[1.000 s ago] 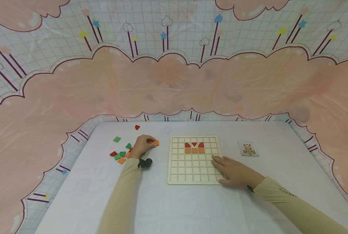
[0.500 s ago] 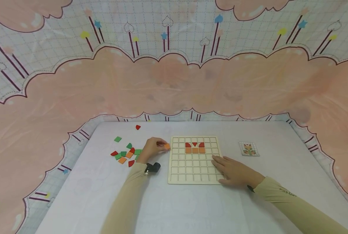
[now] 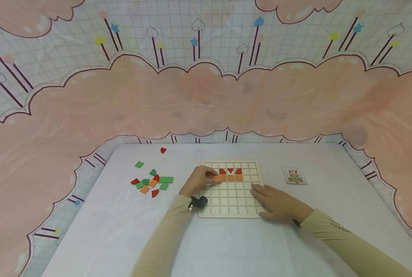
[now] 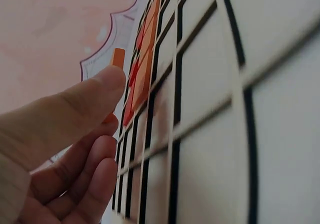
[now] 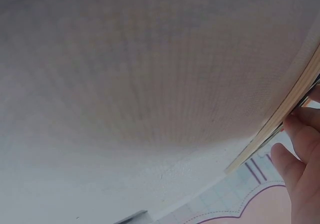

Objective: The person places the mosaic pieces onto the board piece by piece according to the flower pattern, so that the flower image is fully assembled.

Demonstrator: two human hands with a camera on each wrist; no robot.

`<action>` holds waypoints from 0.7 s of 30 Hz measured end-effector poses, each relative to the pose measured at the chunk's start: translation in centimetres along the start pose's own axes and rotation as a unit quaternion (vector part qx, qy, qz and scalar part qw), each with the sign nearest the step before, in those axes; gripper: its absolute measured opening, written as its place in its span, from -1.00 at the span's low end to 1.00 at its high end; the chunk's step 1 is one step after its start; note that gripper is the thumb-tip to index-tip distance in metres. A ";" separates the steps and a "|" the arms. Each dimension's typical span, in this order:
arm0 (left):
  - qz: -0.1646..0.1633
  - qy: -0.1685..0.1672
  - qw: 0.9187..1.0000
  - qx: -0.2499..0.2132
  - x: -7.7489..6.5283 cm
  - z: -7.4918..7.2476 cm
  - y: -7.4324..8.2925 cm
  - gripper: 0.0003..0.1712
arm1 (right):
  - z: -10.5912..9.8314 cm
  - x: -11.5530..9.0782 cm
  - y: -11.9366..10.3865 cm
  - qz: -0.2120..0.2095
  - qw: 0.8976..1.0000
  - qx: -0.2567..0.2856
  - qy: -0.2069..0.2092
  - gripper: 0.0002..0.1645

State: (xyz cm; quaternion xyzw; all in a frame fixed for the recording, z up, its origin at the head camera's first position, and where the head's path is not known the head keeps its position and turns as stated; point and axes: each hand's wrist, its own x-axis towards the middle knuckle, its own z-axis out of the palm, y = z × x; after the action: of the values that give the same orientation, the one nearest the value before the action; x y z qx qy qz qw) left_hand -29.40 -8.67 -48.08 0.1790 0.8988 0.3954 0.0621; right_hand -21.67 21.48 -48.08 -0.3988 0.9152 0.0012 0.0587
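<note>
My left hand [image 3: 198,180] pinches an orange square tile [image 4: 118,58] between thumb and fingers, over the left part of a pale wooden grid board [image 3: 223,210]. In the head view the tile overlaps the left end of a row of orange tiles [image 3: 238,177] set in the board. Just above that row sit red pieces: a triangle [image 3: 230,170] between two rounded ones. The left wrist view shows the held tile raised off the grid, on edge to the camera. My right hand [image 3: 283,203] rests on the board's right edge, fingers extended; its fingertips lie at the wooden side in the right wrist view.
Left of the board lie scattered loose pieces: green tiles [image 3: 166,179], orange tiles [image 3: 144,189] and red pieces [image 3: 155,193]. One red piece [image 3: 163,150] lies apart, farther back. A small card [image 3: 294,176] with a flower pattern on a grid lies right of the board.
My left hand has carried the orange tile rightward from beside the loose pieces to over the board, uncovering some green tiles. The right hand stays put on the board.
</note>
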 end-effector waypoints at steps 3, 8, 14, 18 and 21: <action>0.017 -0.012 1.000 0.003 0.3 0.8 0.7 -0.72 | 0.0 0.0 0.0 0.000 1.000 0.001 -0.001 -0.13; 0.028 -0.026 0.999 0.012 0.6 2.1 1.9 -0.70 | 0.0 0.1 0.0 0.000 1.000 -0.002 -0.003 -0.12; 0.025 -0.030 0.999 0.019 1.0 3.0 3.1 -0.70 | 0.0 0.1 0.1 0.002 1.000 0.005 -0.005 -0.12; 0.019 -0.031 0.999 0.029 1.1 3.3 3.4 -0.71 | -0.1 0.1 0.1 0.001 1.000 0.007 -0.004 -0.12; 0.024 -0.034 0.998 0.039 1.2 3.4 3.4 -0.73 | -0.1 0.1 0.1 0.003 1.000 0.008 -0.006 -0.13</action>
State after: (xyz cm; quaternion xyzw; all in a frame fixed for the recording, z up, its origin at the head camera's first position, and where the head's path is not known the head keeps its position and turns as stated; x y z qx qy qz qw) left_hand -28.67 -3.75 -47.89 0.2164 0.9062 0.3553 0.0759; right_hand -21.79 21.47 -48.01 -0.3953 0.9161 -0.0036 0.0673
